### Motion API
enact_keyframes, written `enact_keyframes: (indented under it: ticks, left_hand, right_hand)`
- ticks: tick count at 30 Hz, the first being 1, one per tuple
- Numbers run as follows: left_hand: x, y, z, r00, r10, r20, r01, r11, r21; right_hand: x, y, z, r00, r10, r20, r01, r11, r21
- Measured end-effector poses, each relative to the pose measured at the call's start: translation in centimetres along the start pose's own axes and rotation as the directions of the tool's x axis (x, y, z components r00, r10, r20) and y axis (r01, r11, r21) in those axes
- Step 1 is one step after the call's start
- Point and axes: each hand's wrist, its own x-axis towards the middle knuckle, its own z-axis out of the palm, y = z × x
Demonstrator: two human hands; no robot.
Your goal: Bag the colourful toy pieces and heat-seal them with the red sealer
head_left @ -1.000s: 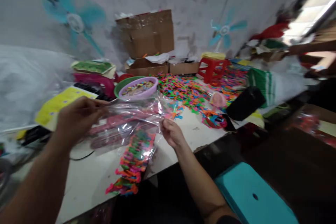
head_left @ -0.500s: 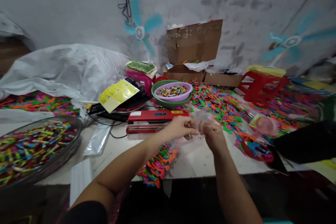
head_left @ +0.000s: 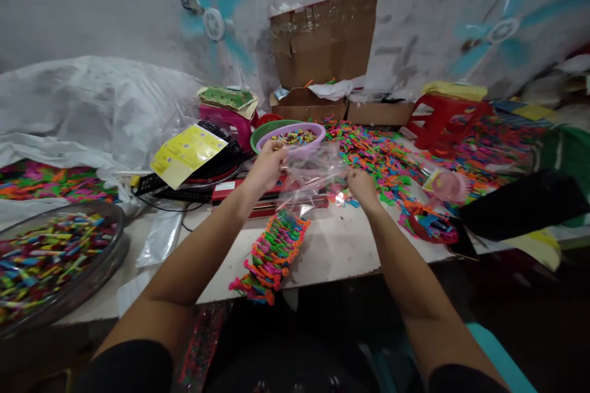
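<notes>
A clear plastic bag (head_left: 311,175) is stretched between my two hands above the table. My left hand (head_left: 270,166) is closed on its left side, in front of the lilac bowl (head_left: 318,135). On the bag's right side my right hand (head_left: 362,187) is closed on the plastic. Below the bag, a bundle of colourful plastic pieces (head_left: 276,252) lies at the table's front edge. The red sealing machine (head_left: 225,191) sits behind my left wrist, partly hidden by the bag and my forearm.
A large clear basin (head_left: 117,230) of small coloured tubes stands at the left. Colourful pieces (head_left: 369,159) are heaped at the back right, near a red stool (head_left: 442,126). A black object (head_left: 520,206) juts in at the right. Two fans (head_left: 214,24) stand behind.
My hands have moved apart, spreading the clear bag between them. My left hand has moved left and up. The view has shifted, and the bundle of pieces shows more fully.
</notes>
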Motion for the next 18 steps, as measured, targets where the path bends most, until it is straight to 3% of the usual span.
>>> enact_keyframes:
  ticks: [2, 4, 6, 8, 9, 11, 13, 18]
  left_hand:
    - [0.1, 0.3, -1.2, 0.971, 0.235, -0.049, -0.218, 0.949, 0.228]
    - [0.0, -0.1, -2.7, 0.902, 0.429, 0.045, -0.397, 0.788, 0.471]
    - [-0.1, -1.4, -4.4, 0.875, 0.463, 0.140, -0.447, 0.663, 0.600]
    - [-0.1, -3.7, -6.1, 0.903, 0.412, 0.121, -0.387, 0.659, 0.645]
    - [-0.2, -5.2, -6.9, 0.926, 0.368, 0.088, -0.333, 0.683, 0.650]
    - [-0.6, -8.5, -8.4, 0.965, 0.258, 0.037, -0.221, 0.735, 0.641]
    - [-1.1, -11.7, -9.5, 0.989, 0.146, 0.010, -0.121, 0.778, 0.617]
    - [-3.0, -16.7, -9.2, 0.993, -0.066, -0.101, 0.106, 0.883, 0.457]
  right_hand:
    - [1.3, -1.0, -1.5, 0.995, -0.001, -0.099, 0.024, 0.972, 0.234]
    - [1.4, -2.4, -3.0, 0.990, -0.022, -0.141, 0.082, 0.896, 0.436]
    - [0.0, -3.1, -3.4, 0.959, -0.109, -0.263, 0.234, 0.827, 0.510]
    - [-2.7, -2.7, -2.3, 0.910, -0.205, -0.361, 0.366, 0.806, 0.466]
    - [-4.4, -2.0, -1.3, 0.905, -0.238, -0.352, 0.376, 0.834, 0.404]
    - [-7.6, 0.2, 1.4, 0.938, -0.251, -0.239, 0.314, 0.907, 0.280]
    - [-10.5, 2.8, 4.2, 0.969, -0.198, -0.147, 0.225, 0.955, 0.194]
    - [-14.6, 7.5, 9.3, 0.986, 0.088, -0.140, -0.058, 0.977, 0.204]
